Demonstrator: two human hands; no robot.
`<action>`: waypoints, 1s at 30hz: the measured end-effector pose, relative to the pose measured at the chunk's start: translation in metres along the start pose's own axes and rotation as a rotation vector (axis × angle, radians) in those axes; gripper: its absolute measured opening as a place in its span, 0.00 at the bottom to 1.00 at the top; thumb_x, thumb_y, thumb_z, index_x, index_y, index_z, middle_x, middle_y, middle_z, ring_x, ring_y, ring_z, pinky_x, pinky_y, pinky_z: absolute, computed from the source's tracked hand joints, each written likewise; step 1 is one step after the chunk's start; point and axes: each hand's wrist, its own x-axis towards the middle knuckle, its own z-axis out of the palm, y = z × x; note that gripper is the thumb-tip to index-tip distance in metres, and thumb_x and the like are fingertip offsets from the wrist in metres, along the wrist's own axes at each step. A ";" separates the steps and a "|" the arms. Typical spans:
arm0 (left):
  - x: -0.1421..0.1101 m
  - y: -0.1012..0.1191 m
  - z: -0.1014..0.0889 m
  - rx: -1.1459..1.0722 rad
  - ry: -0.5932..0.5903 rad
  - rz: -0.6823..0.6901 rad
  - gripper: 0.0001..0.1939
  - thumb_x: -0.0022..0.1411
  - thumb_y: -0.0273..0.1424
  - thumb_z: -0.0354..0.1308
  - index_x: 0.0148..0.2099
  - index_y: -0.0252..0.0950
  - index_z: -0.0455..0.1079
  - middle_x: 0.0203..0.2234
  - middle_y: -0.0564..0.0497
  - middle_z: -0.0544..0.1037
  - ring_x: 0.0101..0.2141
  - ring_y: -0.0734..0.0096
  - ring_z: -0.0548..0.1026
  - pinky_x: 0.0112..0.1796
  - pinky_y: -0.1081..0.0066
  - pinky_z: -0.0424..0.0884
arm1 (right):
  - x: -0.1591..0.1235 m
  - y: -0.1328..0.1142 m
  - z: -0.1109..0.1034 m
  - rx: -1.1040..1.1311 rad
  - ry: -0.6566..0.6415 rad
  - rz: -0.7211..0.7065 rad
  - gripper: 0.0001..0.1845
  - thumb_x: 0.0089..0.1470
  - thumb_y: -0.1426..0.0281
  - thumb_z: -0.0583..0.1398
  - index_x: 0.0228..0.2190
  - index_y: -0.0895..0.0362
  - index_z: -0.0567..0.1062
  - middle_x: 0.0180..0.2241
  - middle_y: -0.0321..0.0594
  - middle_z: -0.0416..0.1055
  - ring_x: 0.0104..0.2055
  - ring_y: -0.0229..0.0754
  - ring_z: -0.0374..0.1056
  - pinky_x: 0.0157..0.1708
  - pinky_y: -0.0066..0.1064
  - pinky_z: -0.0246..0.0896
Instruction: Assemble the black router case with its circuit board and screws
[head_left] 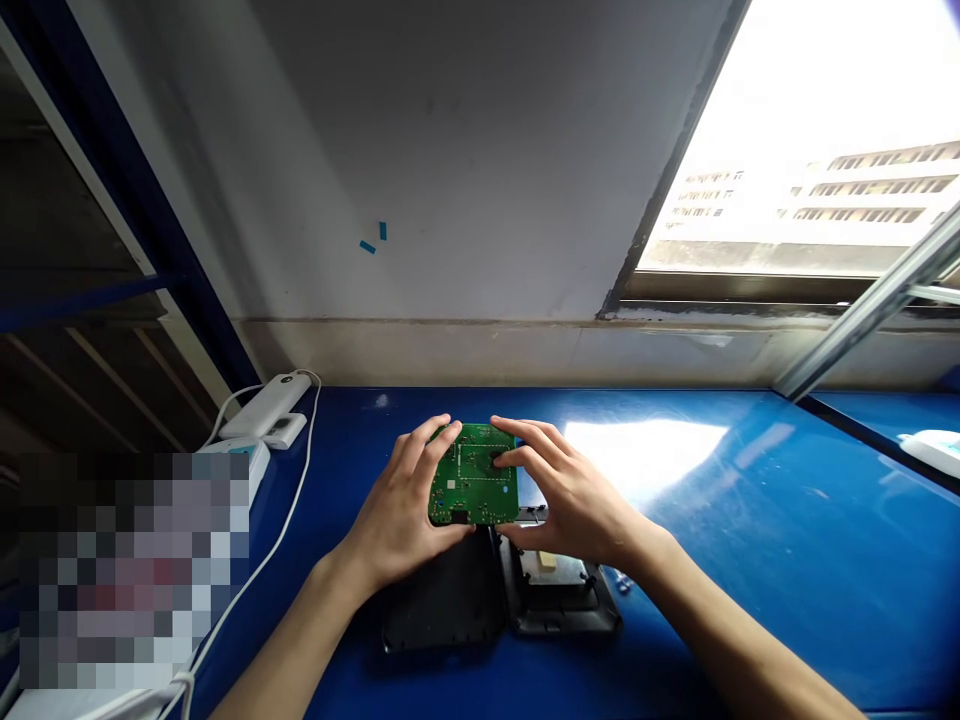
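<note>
A green circuit board is held up between both hands above the blue table, its flat face turned toward me. My left hand grips its left side, fingers over the top edge and thumb along the bottom. On the opposite side, my right hand holds the right edge in the same way, one fingertip resting on the face. Below the board lies a black plastic cover. Beside it, under my right hand, is a black housing with a metal plate inside, partly hidden by the hand.
Small screws lie right of the housing on the blue table. At the left are a white power adapter and a white cable. A wall stands behind, and a metal pole rises at right.
</note>
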 end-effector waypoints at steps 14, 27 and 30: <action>-0.001 -0.001 0.001 0.022 0.016 0.019 0.54 0.53 0.33 0.72 0.72 0.53 0.42 0.69 0.47 0.56 0.65 0.50 0.59 0.61 0.47 0.65 | 0.001 -0.002 -0.001 -0.008 0.009 -0.003 0.29 0.48 0.65 0.69 0.50 0.55 0.69 0.63 0.56 0.63 0.62 0.62 0.62 0.52 0.57 0.70; 0.001 -0.001 0.000 0.057 0.012 0.038 0.55 0.52 0.32 0.72 0.72 0.53 0.41 0.69 0.46 0.56 0.65 0.49 0.59 0.61 0.46 0.66 | 0.000 0.000 0.001 -0.037 0.014 -0.009 0.29 0.48 0.63 0.69 0.50 0.57 0.69 0.63 0.57 0.63 0.61 0.61 0.62 0.52 0.56 0.70; 0.001 0.000 -0.001 0.067 0.019 0.051 0.54 0.53 0.32 0.72 0.72 0.53 0.41 0.69 0.45 0.56 0.64 0.48 0.59 0.60 0.45 0.67 | 0.000 -0.001 0.000 -0.042 0.020 -0.021 0.29 0.48 0.63 0.69 0.50 0.56 0.69 0.63 0.56 0.63 0.60 0.61 0.63 0.51 0.56 0.71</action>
